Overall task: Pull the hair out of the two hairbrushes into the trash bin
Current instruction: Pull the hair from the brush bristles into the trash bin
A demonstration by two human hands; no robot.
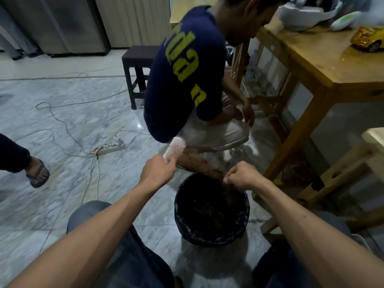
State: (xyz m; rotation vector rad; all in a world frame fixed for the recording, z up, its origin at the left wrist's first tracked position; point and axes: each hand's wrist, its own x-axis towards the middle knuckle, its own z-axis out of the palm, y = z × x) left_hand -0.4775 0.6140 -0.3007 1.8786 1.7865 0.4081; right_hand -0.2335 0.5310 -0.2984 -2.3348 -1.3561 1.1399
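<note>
My left hand (159, 169) grips the handle of a pale pink hairbrush (175, 145), whose bristled head points up and away, to the left of the bin. The trash bin (242, 227) is round, lined with a black bag, and stands on the floor between my knees with dark hair inside. Over the bin's far rim my right hand (242, 175) is pinched shut on a tuft of dark hair (229, 185). A second hairbrush (345, 20), white and green, lies blurred on the wooden table at the top right.
A person in a navy shirt (182, 65) crouches just beyond the bin. A wooden table (324, 65) with a yellow toy car (368, 39) stands to the right. A power strip (110, 148) and cables lie on the marble floor at left, near another person's sandalled foot (38, 173). A black stool (138, 59) stands behind.
</note>
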